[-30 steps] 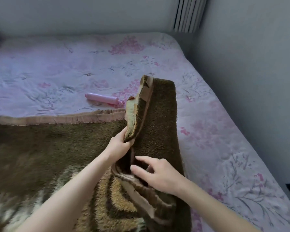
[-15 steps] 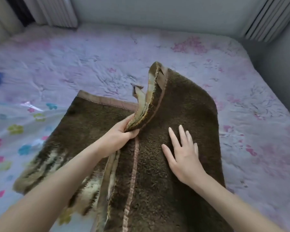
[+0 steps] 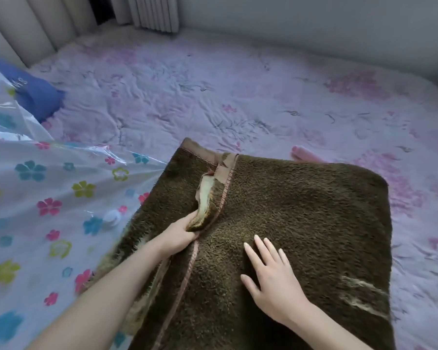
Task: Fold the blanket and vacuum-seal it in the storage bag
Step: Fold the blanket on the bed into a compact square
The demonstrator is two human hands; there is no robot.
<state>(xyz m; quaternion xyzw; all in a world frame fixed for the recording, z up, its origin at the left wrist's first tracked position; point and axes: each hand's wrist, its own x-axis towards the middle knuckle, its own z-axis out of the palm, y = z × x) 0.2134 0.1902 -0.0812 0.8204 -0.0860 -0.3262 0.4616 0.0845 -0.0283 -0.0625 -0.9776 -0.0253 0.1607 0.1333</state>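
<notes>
Brown fuzzy blanket (image 3: 301, 223) is lying folded on the bed (image 3: 238, 97), which has a pale floral sheet on it. The left hand (image 3: 180, 236) has its fingers curled round a bunched bit of the blanket's edge, and the right hand (image 3: 271, 281) lies flat on top, fingers straight and spread. The clear flower-print storage bag (image 3: 48, 198) is spread out just left of it, with the blanket's edge overlapping it and its white valve (image 3: 111, 218) right beside the blanket. A pink tube (image 3: 306, 155) peeks out behind the far edge, and there's a blue pillow (image 3: 36, 97) off in the left corner.
</notes>
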